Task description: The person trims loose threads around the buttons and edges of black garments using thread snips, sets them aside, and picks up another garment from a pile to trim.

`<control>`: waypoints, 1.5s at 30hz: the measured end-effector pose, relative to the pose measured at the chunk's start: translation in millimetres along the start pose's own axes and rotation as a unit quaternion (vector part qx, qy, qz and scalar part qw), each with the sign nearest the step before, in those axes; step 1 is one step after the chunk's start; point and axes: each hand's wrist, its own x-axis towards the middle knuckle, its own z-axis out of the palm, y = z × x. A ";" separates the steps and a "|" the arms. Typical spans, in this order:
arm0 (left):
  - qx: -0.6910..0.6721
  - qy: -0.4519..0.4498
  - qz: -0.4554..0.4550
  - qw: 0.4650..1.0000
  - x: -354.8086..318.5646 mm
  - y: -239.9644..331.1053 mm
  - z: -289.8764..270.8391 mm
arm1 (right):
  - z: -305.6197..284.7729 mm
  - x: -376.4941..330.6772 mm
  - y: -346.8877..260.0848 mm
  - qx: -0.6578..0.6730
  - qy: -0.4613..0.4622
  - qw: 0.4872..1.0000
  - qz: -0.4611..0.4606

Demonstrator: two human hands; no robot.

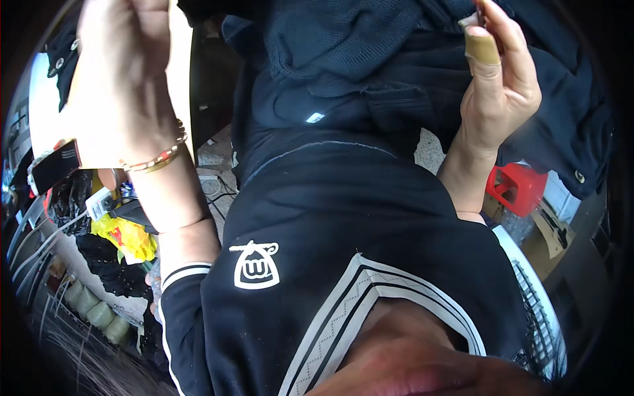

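My left hand [125,79] is raised at the upper left, washed out by bright light, its fingers curled upward past the frame's top. A gold bead bracelet [158,157] circles its wrist. Whether it holds anything is hidden. My right hand [498,86] is up at the upper right, with tan tape [481,46] around one finger. Its fingertips pinch a small pale piece [470,20] at the top edge. A dark navy garment [370,59] with metal snaps [579,176] hangs between and behind both hands. Below is my own dark top with white trim [343,290].
A red plastic stool [518,188] and brown cardboard [551,241] stand on the floor at the right. A white ribbed grille [538,303] curves along the lower right. Yellow material [129,237], black bags and cables [218,188] crowd the left side.
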 end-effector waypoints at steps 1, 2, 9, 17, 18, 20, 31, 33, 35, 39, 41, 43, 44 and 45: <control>0.182 -0.073 0.017 0.980 -6.7 1.0 1.9 | -6.2 -3.8 2.8 -0.011 -0.004 1.000 0.001; 0.381 -0.122 0.063 0.914 -15.2 27.1 2.9 | -3.3 -2.6 0.8 0.010 -0.017 1.000 -0.003; 0.512 -0.211 -0.046 0.832 -70.8 -35.6 -27.5 | 7.9 -13.2 4.4 -0.036 -0.047 0.998 0.004; 0.441 -0.168 -0.144 0.870 -51.9 -98.1 -10.7 | -4.8 -24.3 21.1 -0.044 -0.080 0.995 0.029; 0.435 -0.122 -0.115 0.885 -42.0 -102.5 -14.9 | -4.2 -24.6 19.3 -0.052 -0.082 0.995 0.024; 0.395 -0.041 -0.156 0.904 -17.3 -116.7 -19.5 | -8.4 -25.1 18.8 -0.060 -0.080 0.995 0.024; 0.423 -0.207 -0.143 0.871 4.5 -167.2 -52.7 | 4.9 -12.6 8.9 -0.066 -0.069 0.993 0.067; 0.447 -0.206 -0.218 0.843 14.4 -164.5 -57.1 | 2.8 -12.0 8.7 -0.051 -0.066 0.996 0.042; 0.425 -0.242 -0.272 0.829 25.2 -168.6 -71.0 | 1.9 -13.0 11.1 -0.033 -0.050 0.998 0.025; 0.537 -0.156 -0.267 0.785 30.5 -179.9 -86.1 | -1.9 -15.3 14.2 -0.040 -0.054 0.998 0.021; 0.450 -0.245 -0.370 0.775 28.5 -183.8 -93.8 | -1.9 -17.1 15.6 -0.042 -0.055 0.997 0.017; 0.499 -0.255 -0.333 0.758 18.7 -178.1 -88.9 | -3.0 -18.4 16.7 -0.039 -0.051 0.998 0.011; 0.548 -0.260 -0.293 0.739 14.1 -168.6 -86.0 | -2.7 -18.5 16.6 -0.035 -0.053 0.998 0.014; 0.550 -0.258 -0.297 0.737 16.5 -168.7 -92.2 | -2.6 -18.3 17.3 -0.037 -0.055 0.998 0.008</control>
